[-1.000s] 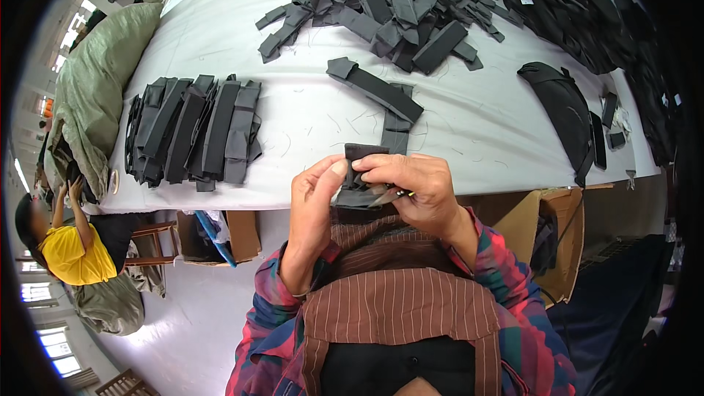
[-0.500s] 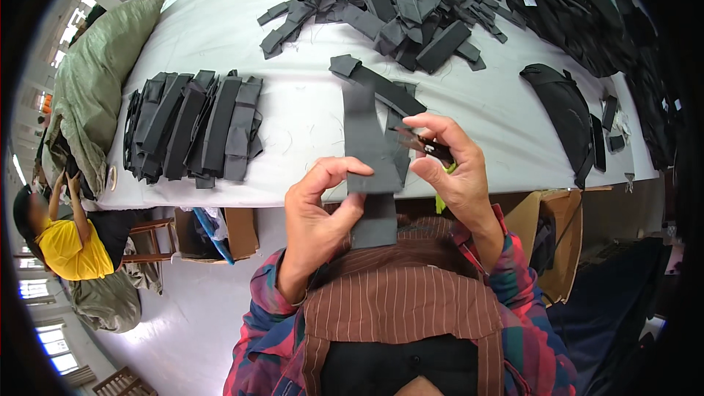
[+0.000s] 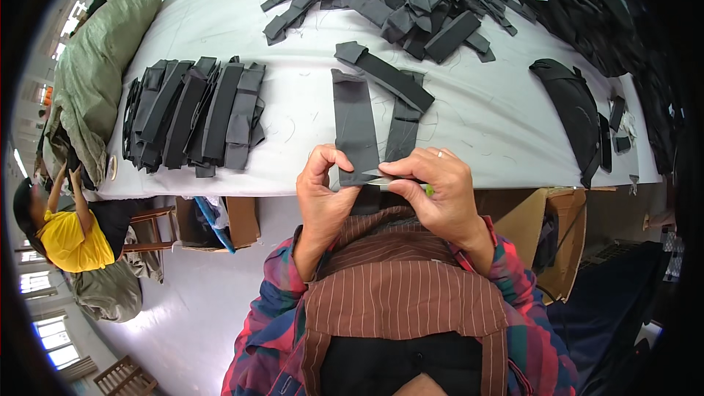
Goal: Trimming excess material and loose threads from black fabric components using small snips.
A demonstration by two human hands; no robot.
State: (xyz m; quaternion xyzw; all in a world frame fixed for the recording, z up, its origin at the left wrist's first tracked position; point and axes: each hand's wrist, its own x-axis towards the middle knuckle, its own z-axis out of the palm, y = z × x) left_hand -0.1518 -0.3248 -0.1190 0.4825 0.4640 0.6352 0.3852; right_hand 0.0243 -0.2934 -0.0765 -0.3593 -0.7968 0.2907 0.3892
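Note:
A long dark grey fabric strip (image 3: 354,123) lies flat on the white table (image 3: 220,22), its near end hanging over the edge. My left hand (image 3: 323,191) pinches that near end. My right hand (image 3: 438,189) holds small metal snips (image 3: 383,177) with a green handle, their blades at the strip's edge beside my left thumb. Two more grey strips (image 3: 396,95) lie crossed just beyond my right hand.
A neat row of stacked grey strips (image 3: 194,114) lies at the left, a loose heap of strips (image 3: 396,0) at the back. Black curved fabric pieces (image 3: 572,114) sit at the right. A person in yellow (image 3: 62,235) sits low at the left, by a green bundle (image 3: 95,66).
The strip was bunched between both hands, then unfolded and laid out flat on the table. My right hand has come back to its near end with the snips.

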